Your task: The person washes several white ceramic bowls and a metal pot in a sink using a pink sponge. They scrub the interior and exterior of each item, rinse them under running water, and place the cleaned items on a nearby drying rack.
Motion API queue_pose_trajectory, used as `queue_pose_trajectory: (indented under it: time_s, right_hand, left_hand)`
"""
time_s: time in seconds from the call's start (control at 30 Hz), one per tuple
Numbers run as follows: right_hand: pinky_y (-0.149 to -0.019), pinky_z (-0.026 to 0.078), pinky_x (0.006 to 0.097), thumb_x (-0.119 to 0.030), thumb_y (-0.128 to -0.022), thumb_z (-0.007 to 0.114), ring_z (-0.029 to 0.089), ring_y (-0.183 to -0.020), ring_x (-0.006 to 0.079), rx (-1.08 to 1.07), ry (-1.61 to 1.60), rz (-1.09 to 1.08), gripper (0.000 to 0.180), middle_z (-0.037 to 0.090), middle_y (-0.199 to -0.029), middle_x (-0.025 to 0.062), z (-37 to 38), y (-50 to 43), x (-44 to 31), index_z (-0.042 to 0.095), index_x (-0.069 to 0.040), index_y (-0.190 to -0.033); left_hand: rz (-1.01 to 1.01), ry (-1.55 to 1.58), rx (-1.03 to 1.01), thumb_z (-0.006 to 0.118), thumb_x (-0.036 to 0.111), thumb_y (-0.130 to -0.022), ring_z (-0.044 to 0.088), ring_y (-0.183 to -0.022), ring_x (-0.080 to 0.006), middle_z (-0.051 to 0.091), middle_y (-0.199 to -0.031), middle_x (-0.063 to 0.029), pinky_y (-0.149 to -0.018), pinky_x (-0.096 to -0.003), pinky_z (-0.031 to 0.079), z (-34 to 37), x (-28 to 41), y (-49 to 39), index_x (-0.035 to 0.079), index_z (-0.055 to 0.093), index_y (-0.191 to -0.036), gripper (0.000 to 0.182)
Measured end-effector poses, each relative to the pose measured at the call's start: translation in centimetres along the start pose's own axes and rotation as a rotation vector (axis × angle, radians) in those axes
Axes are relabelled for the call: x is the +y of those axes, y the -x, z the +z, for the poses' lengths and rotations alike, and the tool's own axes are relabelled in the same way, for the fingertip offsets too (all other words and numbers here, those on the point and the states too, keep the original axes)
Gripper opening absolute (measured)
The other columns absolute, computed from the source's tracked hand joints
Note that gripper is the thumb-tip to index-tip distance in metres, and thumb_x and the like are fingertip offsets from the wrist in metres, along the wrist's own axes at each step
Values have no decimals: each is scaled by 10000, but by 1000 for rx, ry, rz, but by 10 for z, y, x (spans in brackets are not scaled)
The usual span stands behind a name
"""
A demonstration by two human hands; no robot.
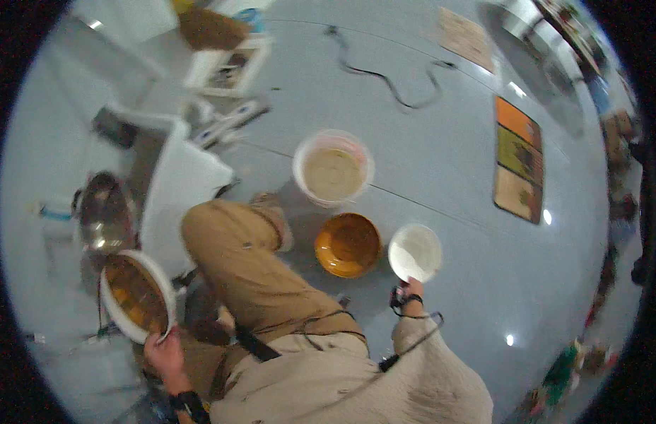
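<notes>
My left hand (164,352), at the lower left, grips the rim of a white-rimmed bowl (135,297) with a brown and amber interior; whether it holds anything is blurred. My right hand (412,289) has its fingers on the near rim of a white bowl (416,253). Just left of that white bowl, an amber glossy bowl (348,245) rests on the grey floor. Beyond it stands a translucent round tub (333,168) with cloudy, beige contents. Both wrists wear dark bands, and a cable hangs near the right one.
A dark cable (386,79) lies across the floor ahead. To the right is a mat with orange, green and tan panels (520,159). A white plastic container (174,185), a shiny metal pot (105,212) and a framed item (230,69) are on the left.
</notes>
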State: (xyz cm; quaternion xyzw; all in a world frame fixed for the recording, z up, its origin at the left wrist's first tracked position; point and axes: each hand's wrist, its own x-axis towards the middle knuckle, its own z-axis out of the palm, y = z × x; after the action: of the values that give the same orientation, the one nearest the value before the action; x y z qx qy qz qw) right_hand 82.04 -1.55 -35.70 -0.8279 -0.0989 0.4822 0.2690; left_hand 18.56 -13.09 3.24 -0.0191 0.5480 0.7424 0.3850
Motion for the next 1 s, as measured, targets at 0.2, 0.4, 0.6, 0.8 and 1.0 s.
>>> queue_pose_trajectory:
  time_s: [0.2,0.4,0.6,0.8,1.0]
  right_hand:
    - [-656,454,355,-257,-895,546,570,-750,219,-298,-488,345,270,624,-898,80,10,5,-11,587,-33,-1040]
    - [-598,428,303,-321,-901,554,543,-685,172,-203,-218,215,285,593,-829,55,18,9,-27,580,-51,-988]
    - [-541,402,251,-386,-907,562,517,-620,125,-234,-80,-255,317,562,-759,30,44,38,-136,574,-70,-935]
    - [-563,400,209,-353,-927,550,532,-652,100,-840,-47,-718,297,578,-779,11,168,267,-341,586,-64,-987]
    - [-630,466,250,-216,-851,651,586,-714,121,-1434,523,-1079,325,656,-864,69,287,498,-359,589,-6,-1091]
  left_hand:
    - [-19,112,-49,504,38,-752,409,-1273,-381,415,-1402,-158,-1003,-611,380,53,-19,18,22,344,-1387,655]
    - [-7,72,-297,478,23,-803,483,-1229,-321,495,-1337,-168,-1031,-509,400,37,-27,9,-37,438,-1304,506]
    - [350,-606,-153,546,-113,-778,641,-965,-264,649,-1058,-162,-807,-352,528,17,-35,2,-55,627,-971,217]
    - [488,-1246,-75,589,-132,-731,655,-927,-269,670,-982,-171,-756,-344,531,18,-24,16,-32,653,-914,218]
    - [483,-380,-271,574,-93,-710,595,-1045,-216,623,-1135,-149,-894,-352,472,24,-30,-8,-13,584,-1111,409]
